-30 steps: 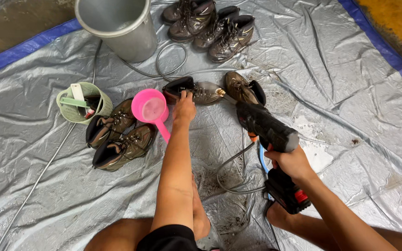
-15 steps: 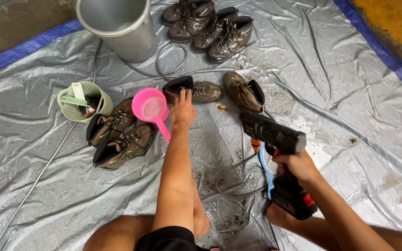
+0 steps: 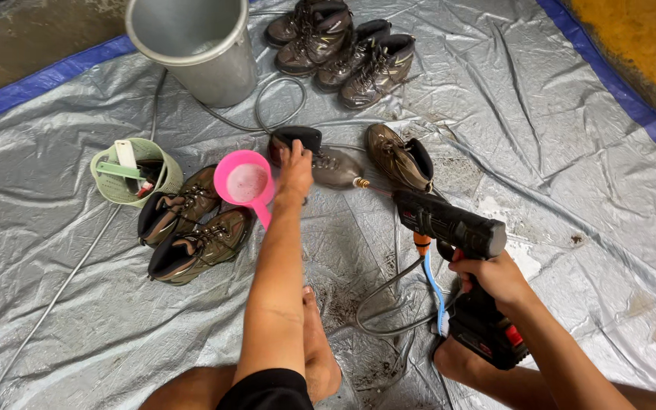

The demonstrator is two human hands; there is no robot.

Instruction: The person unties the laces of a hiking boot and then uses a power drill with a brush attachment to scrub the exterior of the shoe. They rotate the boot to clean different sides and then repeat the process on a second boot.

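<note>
An outdoor wash spot: silver tarp (image 3: 571, 190) spread over wet concrete, metal bucket (image 3: 195, 45), muddy boots (image 3: 343, 45)

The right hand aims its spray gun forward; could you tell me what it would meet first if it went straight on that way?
Probably the brown boot that the left hand steadies: the spray gun in the right hand points its brass nozzle at that boot's toe, though depth is unclear.
</note>
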